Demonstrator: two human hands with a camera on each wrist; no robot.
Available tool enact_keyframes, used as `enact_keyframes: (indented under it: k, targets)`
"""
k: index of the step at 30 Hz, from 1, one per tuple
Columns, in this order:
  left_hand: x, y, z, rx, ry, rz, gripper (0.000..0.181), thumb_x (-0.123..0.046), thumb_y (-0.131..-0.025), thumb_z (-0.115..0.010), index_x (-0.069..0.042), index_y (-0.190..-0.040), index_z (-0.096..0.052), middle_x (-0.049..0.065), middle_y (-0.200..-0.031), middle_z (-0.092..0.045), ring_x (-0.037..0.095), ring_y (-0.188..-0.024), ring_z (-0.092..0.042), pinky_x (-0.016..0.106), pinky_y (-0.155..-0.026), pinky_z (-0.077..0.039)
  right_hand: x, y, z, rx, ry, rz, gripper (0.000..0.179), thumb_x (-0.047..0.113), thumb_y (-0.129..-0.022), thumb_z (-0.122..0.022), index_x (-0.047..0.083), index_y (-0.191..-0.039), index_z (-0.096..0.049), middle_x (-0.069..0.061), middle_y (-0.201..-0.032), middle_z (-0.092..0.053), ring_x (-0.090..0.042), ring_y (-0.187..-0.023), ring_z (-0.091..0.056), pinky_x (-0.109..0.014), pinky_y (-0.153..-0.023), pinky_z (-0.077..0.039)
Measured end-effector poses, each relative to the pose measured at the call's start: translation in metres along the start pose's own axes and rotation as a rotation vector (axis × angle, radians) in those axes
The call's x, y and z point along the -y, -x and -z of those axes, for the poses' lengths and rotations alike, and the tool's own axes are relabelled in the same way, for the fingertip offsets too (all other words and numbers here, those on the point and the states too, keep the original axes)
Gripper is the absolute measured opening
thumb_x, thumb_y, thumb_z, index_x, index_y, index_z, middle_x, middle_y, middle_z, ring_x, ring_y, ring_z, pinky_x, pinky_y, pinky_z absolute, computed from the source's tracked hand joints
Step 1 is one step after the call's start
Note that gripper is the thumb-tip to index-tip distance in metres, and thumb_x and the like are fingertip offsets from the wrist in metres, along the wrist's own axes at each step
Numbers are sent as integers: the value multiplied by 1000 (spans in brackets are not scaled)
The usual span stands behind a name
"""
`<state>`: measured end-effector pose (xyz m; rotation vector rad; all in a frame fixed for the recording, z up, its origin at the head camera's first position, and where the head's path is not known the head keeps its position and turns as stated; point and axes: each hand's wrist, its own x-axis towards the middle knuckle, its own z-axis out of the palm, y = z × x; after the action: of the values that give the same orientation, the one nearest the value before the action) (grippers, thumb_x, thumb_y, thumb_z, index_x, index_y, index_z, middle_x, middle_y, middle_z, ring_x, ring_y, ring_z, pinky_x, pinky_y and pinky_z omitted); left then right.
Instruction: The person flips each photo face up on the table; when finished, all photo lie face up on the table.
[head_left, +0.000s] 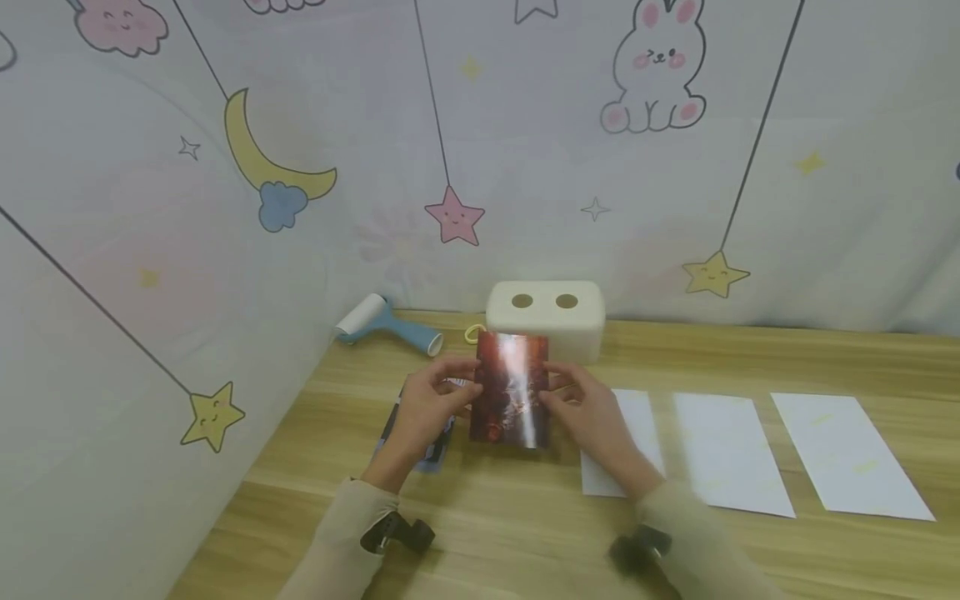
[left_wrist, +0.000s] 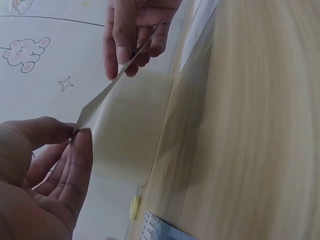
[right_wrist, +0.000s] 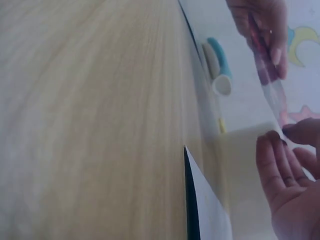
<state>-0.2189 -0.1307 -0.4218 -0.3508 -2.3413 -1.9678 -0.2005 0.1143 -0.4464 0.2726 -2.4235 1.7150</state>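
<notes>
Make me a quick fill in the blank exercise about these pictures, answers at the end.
In the head view, the left hand pinches the ____ edge of the glossy card, and the right hand its other.
Exactly ____ white sheets lie on the table.
The roller handle is coloured ____.
The white box has exactly ____ round holes on top.

Missing words: left; three; blue; two.

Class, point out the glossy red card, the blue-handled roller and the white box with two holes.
Glossy red card point(head_left: 512, 392): head view, middle of its face.
Blue-handled roller point(head_left: 409, 330): head view, on the handle.
White box point(head_left: 544, 301): head view, top, between the holes.
</notes>
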Motion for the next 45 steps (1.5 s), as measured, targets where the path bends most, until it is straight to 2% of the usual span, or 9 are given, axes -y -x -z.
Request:
enact_keyframes:
  k: [11,17,25,32,38,45]
  targets:
    - [10,-2,2,3,-156,-41,31,7,-89,-78,0,-120,-76,18,-108,-76,30,-82,-75,41,-66,-64,0,-1,2,60,66,16,44,2,-92,-79,2,-134,-66,-13,-106,-75,-30,-94,-74,-43,-87,-61]
    - [12,-2,4,31,-241,-2,31,6,-88,-80,-1,-118,-77,15,-110,-76,25,-79,-74,33,-64,-62,1,0,3,86,104,3,41,1,-92,-78,3,-132,-67,-12,-105,-75,-29,-94,-73,-45,-87,-61]
    - [16,-2,6,85,-300,39,35,5,-87,-82,-2,-121,-76,14,-115,-75,24,-83,-76,34,-66,-63,2,1,3,111,153,-42,40,2,-91,-79,3,-130,-68,-11,-104,-75,-27,-93,-73,-40,-81,-62]
    - [19,-1,7,120,-373,71,36,1,-87,-84,-6,-122,-77,10,-115,-77,23,-89,-77,33,-68,-62,2,3,0,120,189,-29,39,1,-89,-80,2,-126,-70,-7,-97,-74,-22,-87,-72,-36,-76,-61]
    - [21,-1,8,145,-400,69,33,1,-87,-84,-5,-119,-77,9,-110,-78,23,-89,-77,31,-68,-61,1,3,-3,141,231,-41,39,0,-87,-82,2,-124,-70,-2,-93,-72,-17,-84,-70,-33,-74,-60]
    - [23,-1,8,155,-447,95,29,-3,-87,-85,-6,-115,-79,5,-100,-80,17,-84,-76,30,-67,-59,1,4,-3,178,259,-35,39,0,-86,-83,2,-122,-71,-1,-90,-69,-16,-82,-68,-33,-73,-59]
